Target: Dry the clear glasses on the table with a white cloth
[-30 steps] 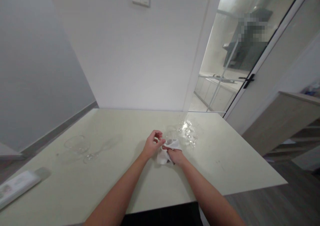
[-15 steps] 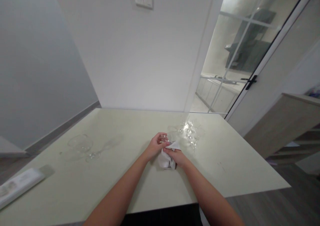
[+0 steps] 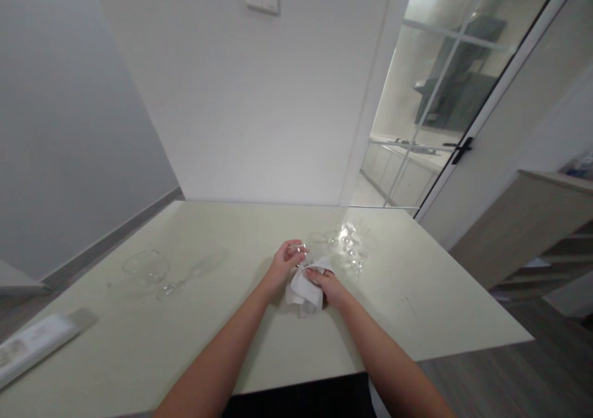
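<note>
My left hand [image 3: 283, 262] has its fingers closed round a clear glass [image 3: 301, 250] above the middle of the table. The lower part of the glass is covered by white cloth or tissue, so its full shape is hidden. Bunched in my right hand [image 3: 330, 285], that white cloth [image 3: 303, 291] presses against the glass and hangs down toward the tabletop. Just beyond my right hand, several clear glass pieces [image 3: 349, 242] stand close together in a bright patch of light; their outlines blur into one another.
At the left of the table [image 3: 222, 344] is a clear stemmed glass [image 3: 147, 267], casting a shadow to the right. A white power strip [image 3: 37, 347] lies at the left edge. Behind the table are a wall and a glazed door [image 3: 440, 97]; a wooden shelf unit [image 3: 532, 220] stands right.
My left hand has shifted slightly up and left with the glass. The cloth has spread and now hangs more loosely below my right hand.
</note>
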Demonstrator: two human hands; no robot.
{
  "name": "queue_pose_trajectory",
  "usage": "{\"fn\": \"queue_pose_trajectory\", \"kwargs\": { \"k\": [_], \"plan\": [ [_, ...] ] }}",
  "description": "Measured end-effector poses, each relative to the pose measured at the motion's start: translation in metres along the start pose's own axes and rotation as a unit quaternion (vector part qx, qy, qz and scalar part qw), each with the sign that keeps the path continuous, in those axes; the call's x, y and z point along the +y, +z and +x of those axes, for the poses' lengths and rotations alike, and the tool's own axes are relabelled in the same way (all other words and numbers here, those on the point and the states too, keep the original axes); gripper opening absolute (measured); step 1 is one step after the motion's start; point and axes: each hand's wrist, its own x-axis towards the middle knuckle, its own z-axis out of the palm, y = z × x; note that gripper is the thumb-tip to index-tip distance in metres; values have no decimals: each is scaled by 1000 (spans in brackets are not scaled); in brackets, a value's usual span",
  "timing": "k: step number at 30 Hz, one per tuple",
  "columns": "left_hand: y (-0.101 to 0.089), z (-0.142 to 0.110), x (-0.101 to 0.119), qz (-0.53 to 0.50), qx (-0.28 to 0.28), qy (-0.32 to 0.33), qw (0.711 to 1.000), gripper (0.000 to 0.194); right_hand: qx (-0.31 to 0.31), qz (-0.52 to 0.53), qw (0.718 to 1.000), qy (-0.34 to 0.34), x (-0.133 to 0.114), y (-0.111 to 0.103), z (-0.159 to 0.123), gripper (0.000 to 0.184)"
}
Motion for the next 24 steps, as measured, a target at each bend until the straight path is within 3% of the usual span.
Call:
{"fn": "queue_pose_trajectory", "kwargs": {
  "k": [4,10,13,16,19,21,24],
  "plan": [
    [-3,0,2,-64,2,-17,998,54,7,80,997,-13,-5,2,-1,39],
    [3,-2,1,12,16,-40,999,59,34,-44,998,-30,4,1,3,41],
    [2,-3,1,-15,16,-30,999,58,23,-7,1000,-11,0,0,0,40],
    [-1,-5,2,-59,-49,-33,996,56,-25,64,997,40,-8,-1,-6,39],
    [-2,-7,4,-70,-110,-46,990,60,-54,59,994,68,-10,-2,-10,39],
    [-1,-6,4,-48,-94,-47,993,61,-31,36,998,45,-8,-1,-9,38],
    [-2,-2,4,3,-25,-40,999,53,26,-12,1000,1,-3,1,-3,37]
  ]
}}
